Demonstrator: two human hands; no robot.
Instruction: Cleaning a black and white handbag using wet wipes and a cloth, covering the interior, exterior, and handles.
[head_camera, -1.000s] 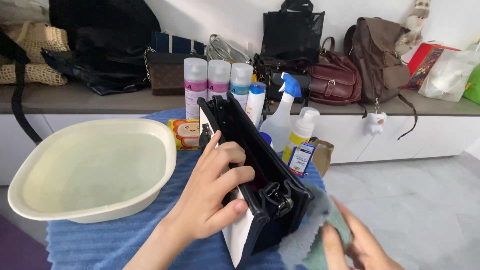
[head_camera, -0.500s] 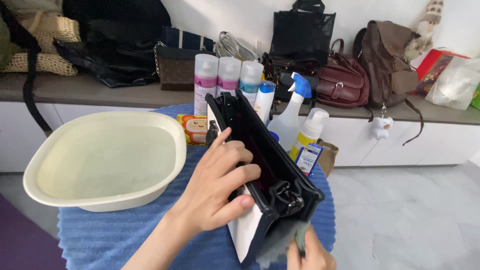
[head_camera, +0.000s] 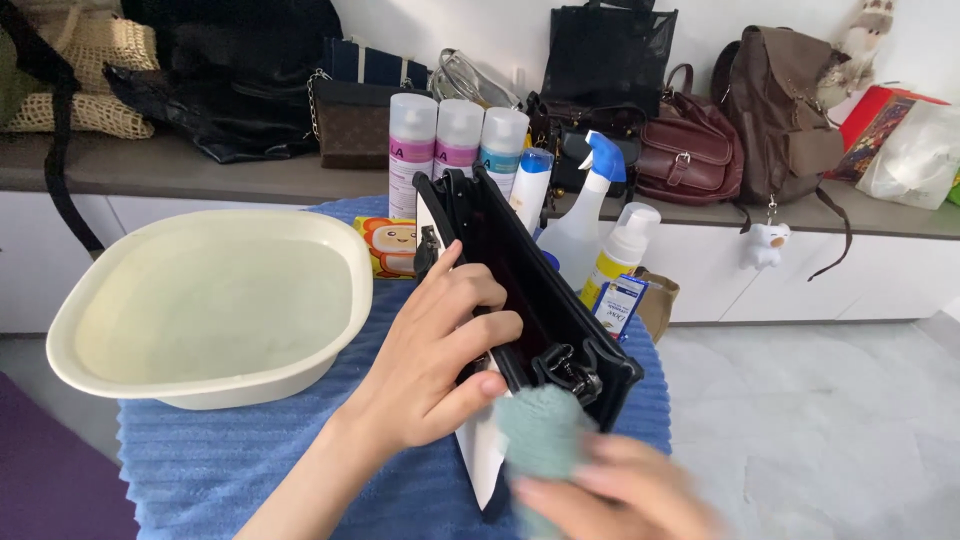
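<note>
A black and white handbag (head_camera: 520, 300) stands upright on a blue towel (head_camera: 260, 460). My left hand (head_camera: 440, 350) grips its near side, fingers curled over the open top edge. My right hand (head_camera: 610, 495) is at the bottom of the view, blurred, holding a grey-green cloth (head_camera: 540, 435) against the bag's near end by the black clasp (head_camera: 570, 370).
A cream basin (head_camera: 210, 300) holding water sits on the left of the towel. Several bottles (head_camera: 460, 140), a spray bottle (head_camera: 585, 220) and a pump bottle (head_camera: 620, 255) stand behind the bag. A shelf (head_camera: 250, 175) at the back carries several bags.
My right hand with the cloth has come up from the lower right to the bag's near end. The left hand keeps its grip on the bag.
</note>
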